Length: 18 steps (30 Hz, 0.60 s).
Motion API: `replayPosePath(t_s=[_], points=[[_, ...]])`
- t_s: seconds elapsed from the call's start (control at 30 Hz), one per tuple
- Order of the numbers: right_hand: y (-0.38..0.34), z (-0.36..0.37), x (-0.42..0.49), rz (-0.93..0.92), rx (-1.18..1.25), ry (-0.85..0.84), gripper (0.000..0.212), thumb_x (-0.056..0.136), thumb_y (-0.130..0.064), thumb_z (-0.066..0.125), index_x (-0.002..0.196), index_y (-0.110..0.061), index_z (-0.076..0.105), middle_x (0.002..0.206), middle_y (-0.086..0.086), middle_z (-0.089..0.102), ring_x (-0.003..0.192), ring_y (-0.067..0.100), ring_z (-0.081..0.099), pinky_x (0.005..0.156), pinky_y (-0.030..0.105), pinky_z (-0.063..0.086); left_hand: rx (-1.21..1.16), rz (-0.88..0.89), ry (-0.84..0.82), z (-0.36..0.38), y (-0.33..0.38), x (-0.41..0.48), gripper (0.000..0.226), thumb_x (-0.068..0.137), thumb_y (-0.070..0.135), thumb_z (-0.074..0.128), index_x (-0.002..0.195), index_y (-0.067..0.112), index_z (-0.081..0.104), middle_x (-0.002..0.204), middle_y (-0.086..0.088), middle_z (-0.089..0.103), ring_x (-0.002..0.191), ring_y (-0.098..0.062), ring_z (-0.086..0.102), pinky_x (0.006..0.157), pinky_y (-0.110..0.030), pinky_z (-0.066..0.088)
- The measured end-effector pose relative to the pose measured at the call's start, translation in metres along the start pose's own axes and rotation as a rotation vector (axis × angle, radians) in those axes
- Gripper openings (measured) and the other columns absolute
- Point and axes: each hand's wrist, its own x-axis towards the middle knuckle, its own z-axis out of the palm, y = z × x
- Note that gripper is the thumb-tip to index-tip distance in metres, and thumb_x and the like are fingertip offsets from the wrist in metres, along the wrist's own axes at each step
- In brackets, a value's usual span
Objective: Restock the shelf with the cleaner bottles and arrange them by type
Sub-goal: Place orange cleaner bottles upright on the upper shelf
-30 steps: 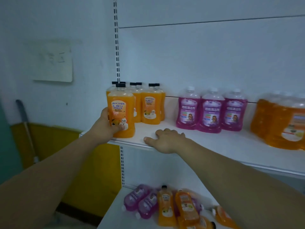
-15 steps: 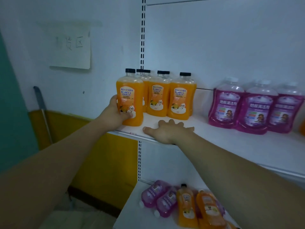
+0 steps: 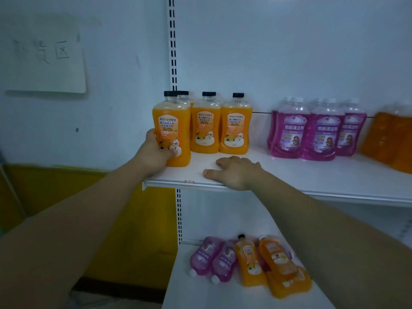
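Observation:
My left hand [image 3: 156, 152] grips an upright orange cleaner bottle [image 3: 172, 128] with a black cap, standing at the front left corner of the upper white shelf [image 3: 312, 177]. Beside it stand more orange bottles [image 3: 220, 128] of the same kind in a group. My right hand [image 3: 234, 172] rests flat on the shelf's front edge, holding nothing. Purple cleaner bottles [image 3: 312, 130] with white caps stand further right. On the lower shelf [image 3: 189, 293] lie purple bottles [image 3: 214, 257] and orange bottles [image 3: 267, 262] in a loose heap.
Larger orange containers [image 3: 390, 139] stand at the shelf's far right edge of view. A slotted upright rail [image 3: 172, 41] runs behind the shelf's left end. A paper sign [image 3: 44, 56] hangs on the wall to the left, above a yellow panel [image 3: 111, 219].
The view shifted left and moved closer to the shelf. My left hand keeps hold of the orange bottle, and my right hand stays on the shelf edge.

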Motion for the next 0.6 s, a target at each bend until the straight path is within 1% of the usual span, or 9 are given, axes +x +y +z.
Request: replayPosePath(t_s=[0.13, 0.33, 0.6], points=[[0.000, 0.001, 0.002, 0.005, 0.012, -0.001, 0.091, 0.075, -0.088, 0.025, 0.148, -0.036, 0.027, 0.158, 0.000, 0.023, 0.142, 0.032, 0.023, 0.112, 0.061, 0.013, -0.006, -0.030, 0.006, -0.001, -0.006, 0.011, 0.077, 0.089, 0.027, 0.067, 0.147, 0.021, 0.017, 0.149, -0.003, 0.038, 0.134, -0.027, 0.041, 0.106, -0.042, 0.036], [0.002, 0.000, 0.003, -0.007, -0.002, -0.002, 0.089, 0.076, -0.088, 0.024, 0.148, -0.035, 0.027, 0.158, 0.001, 0.024, 0.141, 0.032, 0.025, 0.112, 0.060, 0.016, -0.036, -0.052, -0.031, 0.000, -0.010, 0.026, 0.078, 0.088, 0.027, 0.067, 0.147, 0.023, 0.016, 0.147, -0.002, 0.038, 0.133, -0.026, 0.040, 0.107, -0.043, 0.036], [0.003, 0.001, 0.004, 0.000, 0.004, -0.005, 0.088, 0.076, -0.087, 0.026, 0.148, -0.036, 0.028, 0.157, 0.002, 0.025, 0.140, 0.033, 0.025, 0.112, 0.060, 0.016, -0.059, -0.048, -0.014, 0.009, -0.014, 0.040, 0.078, 0.089, 0.026, 0.066, 0.147, 0.024, 0.015, 0.148, -0.002, 0.037, 0.134, -0.027, 0.040, 0.106, -0.043, 0.036]])
